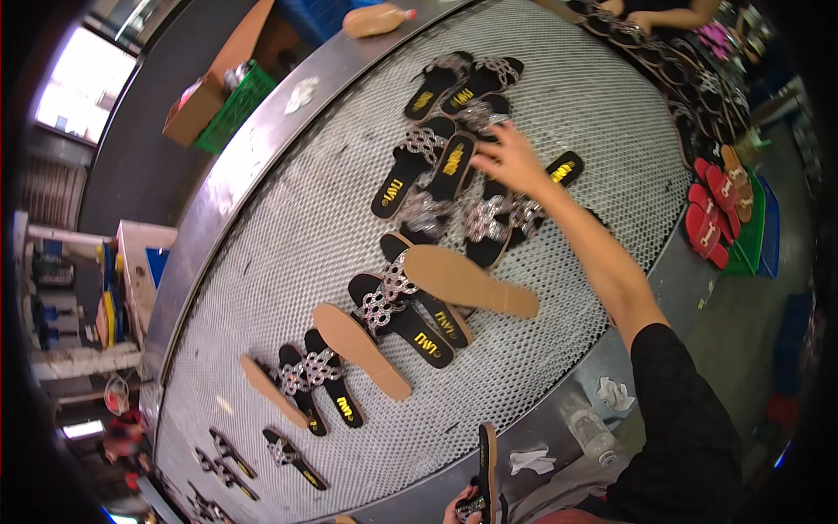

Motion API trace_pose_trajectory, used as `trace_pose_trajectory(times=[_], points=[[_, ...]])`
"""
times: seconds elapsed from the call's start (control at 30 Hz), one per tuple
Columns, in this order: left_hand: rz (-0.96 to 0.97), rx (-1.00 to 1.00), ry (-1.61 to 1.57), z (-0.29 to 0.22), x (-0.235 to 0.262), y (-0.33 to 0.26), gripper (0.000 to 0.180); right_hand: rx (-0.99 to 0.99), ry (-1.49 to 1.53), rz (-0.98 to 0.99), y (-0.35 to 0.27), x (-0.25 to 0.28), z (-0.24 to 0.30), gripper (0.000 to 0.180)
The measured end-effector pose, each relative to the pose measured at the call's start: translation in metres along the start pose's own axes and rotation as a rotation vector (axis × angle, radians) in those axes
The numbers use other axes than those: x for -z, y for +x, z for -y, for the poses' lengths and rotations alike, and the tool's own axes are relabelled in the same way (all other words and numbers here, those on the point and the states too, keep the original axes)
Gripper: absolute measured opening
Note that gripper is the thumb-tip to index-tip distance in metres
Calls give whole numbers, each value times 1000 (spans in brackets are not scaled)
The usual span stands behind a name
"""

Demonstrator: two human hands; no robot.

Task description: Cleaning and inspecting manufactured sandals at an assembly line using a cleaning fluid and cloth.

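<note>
My right hand [511, 162] reaches over the mesh conveyor belt with fingers spread, beside a black sandal [454, 166] with gold print on its insole. Whether the fingertips touch that sandal I cannot tell. Low in the picture my left hand [457, 506], partly cut off, is closed on a black sandal [487, 458] standing on end, its tan sole edge showing. Several sandals with silvery ring-patterned straps lie around my right hand, some straps wrapped in clear film. Nearer me, a tan-soled sandal [471, 281] rests sole up across a strapped pair [406, 323].
Along the belt's near metal edge sit a clear bottle [592, 437] and crumpled paper [615, 393]. Red slippers [707, 227] lie by a green crate [748, 249] at right. Another person's hands [642, 19] work over sandals at the far right. An orange-tinted bottle [375, 19] lies beyond the belt.
</note>
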State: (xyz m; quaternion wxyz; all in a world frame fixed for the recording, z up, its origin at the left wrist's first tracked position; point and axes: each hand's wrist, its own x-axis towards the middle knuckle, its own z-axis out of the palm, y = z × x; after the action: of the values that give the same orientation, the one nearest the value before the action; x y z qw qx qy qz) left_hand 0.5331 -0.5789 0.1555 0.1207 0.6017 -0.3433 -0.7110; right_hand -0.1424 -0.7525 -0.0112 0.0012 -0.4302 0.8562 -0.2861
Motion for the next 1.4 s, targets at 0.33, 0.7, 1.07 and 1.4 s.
trace_pose_trajectory(times=[0.33,0.7,1.07,1.4], points=[[-244,-192,261,-123,-22,26,48,421,362,443,-54,-171,385,47],[706,-718,144,-224,-65,207,53,758,938,1391,-108,47,216,89],[-490,-762,1507,-165,-29,234,70,-72,-343,381,91,-3,101,49],[-595,-880,934,-172,-1,204,63,-116,372,965,-118,-7,279,67]])
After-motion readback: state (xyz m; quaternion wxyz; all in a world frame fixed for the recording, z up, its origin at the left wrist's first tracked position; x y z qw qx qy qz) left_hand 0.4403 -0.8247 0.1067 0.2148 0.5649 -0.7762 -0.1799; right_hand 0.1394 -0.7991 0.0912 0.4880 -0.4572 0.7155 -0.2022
